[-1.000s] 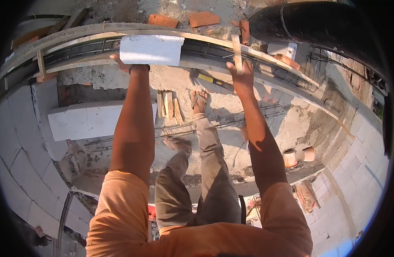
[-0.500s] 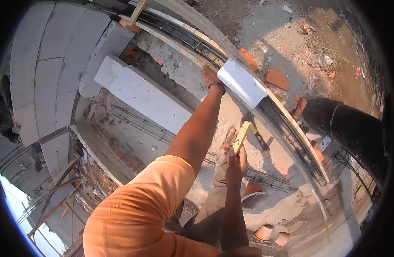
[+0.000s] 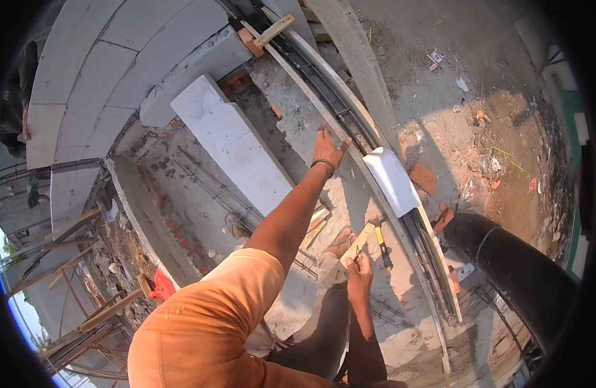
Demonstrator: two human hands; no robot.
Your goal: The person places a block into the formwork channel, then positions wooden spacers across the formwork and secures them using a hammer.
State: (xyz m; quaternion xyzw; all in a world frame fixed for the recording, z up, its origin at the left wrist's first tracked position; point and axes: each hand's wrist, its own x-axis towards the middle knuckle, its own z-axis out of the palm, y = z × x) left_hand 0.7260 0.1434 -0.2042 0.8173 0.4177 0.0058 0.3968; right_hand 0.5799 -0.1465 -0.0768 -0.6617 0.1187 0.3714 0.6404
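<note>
My left hand [image 3: 329, 150] is at the inner edge of the curved wooden formwork board [image 3: 319, 100], fingers spread and gripping nothing. It seems to rest on or beside the board; contact is unclear. Lower down, my right hand [image 3: 359, 270] is closed around a short pale wooden strip [image 3: 357, 242] with what looks like a nail on it. Just beyond the strip, a hammer [image 3: 383, 247] with a yellow and black handle lies on the ground by my foot. A white block [image 3: 392, 181] sits across the formwork, over the steel bars [image 3: 330, 97], to the right of my left hand.
A long white block [image 3: 230, 145] lies to the left, near a grey block wall [image 3: 84, 84]. A wooden cross-piece [image 3: 275, 31] spans the formwork at the top. Right of the formwork are a broken brick [image 3: 423, 178] and a large black pipe [image 3: 505, 252].
The view has shifted, so the white block and formwork appear lower. My left hand now sits away from the white block, fingers spread wider. My right hand still holds the wooden strip.
</note>
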